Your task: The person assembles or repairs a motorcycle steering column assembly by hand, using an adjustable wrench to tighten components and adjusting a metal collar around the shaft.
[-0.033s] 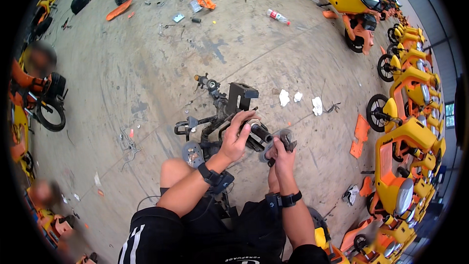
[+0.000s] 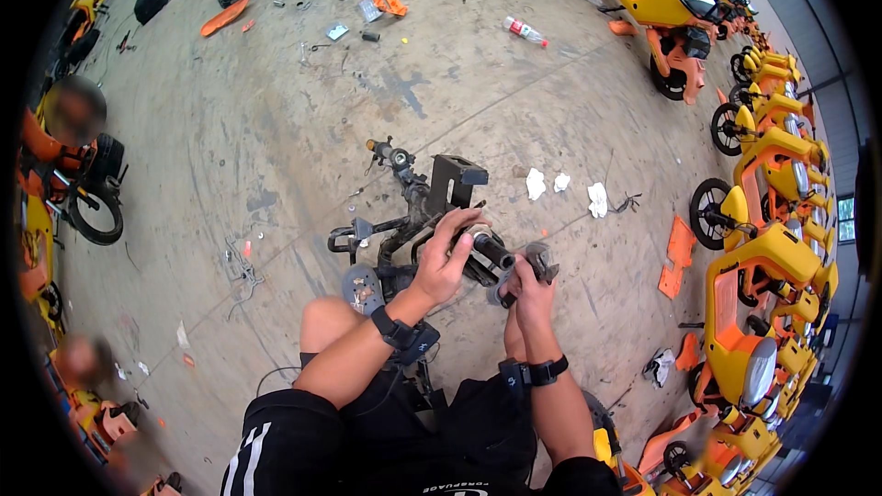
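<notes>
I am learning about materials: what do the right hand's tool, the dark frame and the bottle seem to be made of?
Tool in the right hand: probably metal, as its head looks grey and hard-edged.
Dark frame: likely metal, painted or coated black, judging by its bent, tube-like bars.
Bottle: probably clear plastic; its body looks see-through.

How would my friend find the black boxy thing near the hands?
Find the dark bike-like frame on the concrete floor, in the middle of the picture. Just beyond the left hand there, look for a black boxy piece. Its flat sides and squarish opening set it apart from the rounded handlebar to its left.
</notes>
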A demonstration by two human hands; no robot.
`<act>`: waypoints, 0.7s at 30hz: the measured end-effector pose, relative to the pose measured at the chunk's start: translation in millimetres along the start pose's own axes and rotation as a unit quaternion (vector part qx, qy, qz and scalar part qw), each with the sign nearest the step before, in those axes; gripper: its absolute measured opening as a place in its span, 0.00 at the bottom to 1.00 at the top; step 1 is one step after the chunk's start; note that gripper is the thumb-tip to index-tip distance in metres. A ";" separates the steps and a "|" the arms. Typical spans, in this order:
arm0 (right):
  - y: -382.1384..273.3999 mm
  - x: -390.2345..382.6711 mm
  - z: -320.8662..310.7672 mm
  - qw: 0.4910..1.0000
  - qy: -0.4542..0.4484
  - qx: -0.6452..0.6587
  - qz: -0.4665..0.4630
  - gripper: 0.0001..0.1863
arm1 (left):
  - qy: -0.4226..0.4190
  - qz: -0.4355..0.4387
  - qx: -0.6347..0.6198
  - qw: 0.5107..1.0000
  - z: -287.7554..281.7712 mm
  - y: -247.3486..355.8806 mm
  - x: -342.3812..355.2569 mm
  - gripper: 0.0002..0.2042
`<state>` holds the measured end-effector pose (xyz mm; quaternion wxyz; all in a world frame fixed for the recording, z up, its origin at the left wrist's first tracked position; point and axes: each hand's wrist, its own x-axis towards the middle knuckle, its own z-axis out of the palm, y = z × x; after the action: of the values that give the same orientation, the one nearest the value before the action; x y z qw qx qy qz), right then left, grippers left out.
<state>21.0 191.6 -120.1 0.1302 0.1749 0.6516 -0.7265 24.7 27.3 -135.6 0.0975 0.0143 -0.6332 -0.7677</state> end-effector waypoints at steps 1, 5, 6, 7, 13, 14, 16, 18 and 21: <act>-2.1 4.2 4.4 1.000 -0.021 0.012 -0.005 0.11 | -0.001 -0.003 0.002 1.000 0.2 -2.7 -0.1 0.15; -9.2 11.2 22.0 0.994 -0.021 0.101 0.033 0.14 | -0.027 0.052 0.113 0.992 -3.0 -4.1 5.6 0.15; -7.3 12.4 23.4 0.995 -0.016 0.095 0.038 0.14 | -0.008 0.034 0.075 0.997 1.1 -4.5 4.8 0.15; -3.7 13.6 27.5 0.995 -0.013 0.090 0.044 0.14 | 0.009 0.016 0.038 0.999 3.5 -1.1 5.6 0.16; 1.1 13.0 49.5 0.991 -0.004 0.134 0.008 0.12 | -0.017 0.034 0.020 0.999 -5.5 -2.3 13.1 0.23; -16.3 6.3 50.4 0.995 -0.007 0.070 0.072 0.12 | -0.006 0.013 0.009 1.000 -5.4 4.0 12.9 0.21; -12.7 5.5 43.1 0.992 0.000 0.087 0.086 0.12 | -0.009 0.016 0.018 1.000 2.1 9.7 12.1 0.19; -2.7 11.0 53.8 0.978 0.005 0.204 0.033 0.11 | -0.014 0.077 0.018 0.997 -2.6 0.7 17.0 0.16; 22.1 20.0 48.1 0.977 0.014 0.213 0.022 0.10 | -0.006 0.019 0.021 1.000 8.7 2.0 13.3 0.15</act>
<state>8.1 142.1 -144.2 0.0965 0.2234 0.4798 -0.8429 10.6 33.1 -130.6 0.1084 -0.0001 -0.6498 -0.7523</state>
